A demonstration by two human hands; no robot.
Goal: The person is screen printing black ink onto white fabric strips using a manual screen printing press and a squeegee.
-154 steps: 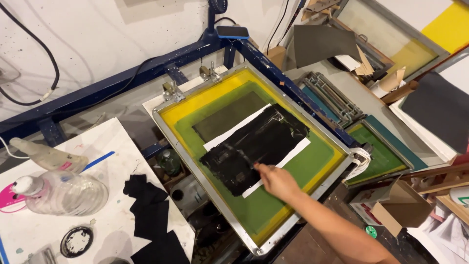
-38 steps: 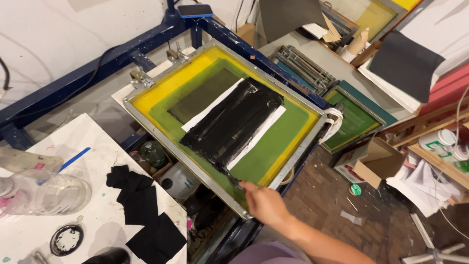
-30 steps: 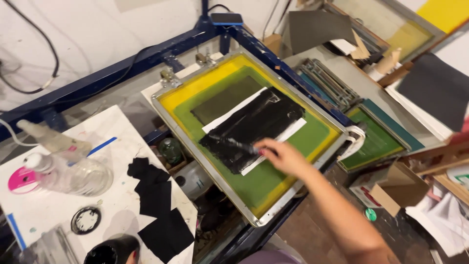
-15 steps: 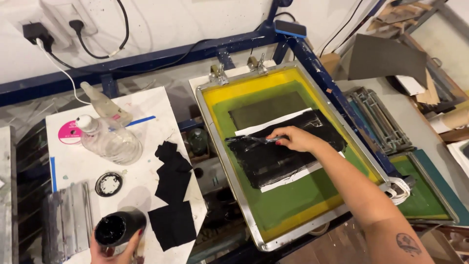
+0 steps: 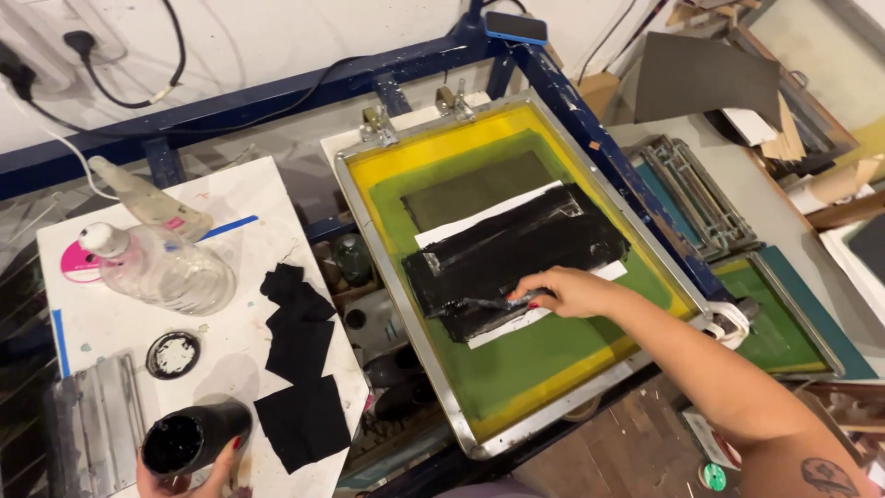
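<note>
I see the screen-printing frame, metal-edged with yellow and green mesh, lying tilted in the blue press, and I take it as my landmark. On the middle of its mesh sits a wide patch of black ink over a white rectangle. My right hand rests on the mesh at the near edge of that ink, fingers curled tight around a thin ink-coated spatula whose blade lies in the black. Left of the frame, on the white surface, my left hand wraps around a black ink jar, its open mouth facing up. Between jar and frame lie black cloth pieces. Farther left on the surface are a round black lid and a clear plastic bottle.
</note>
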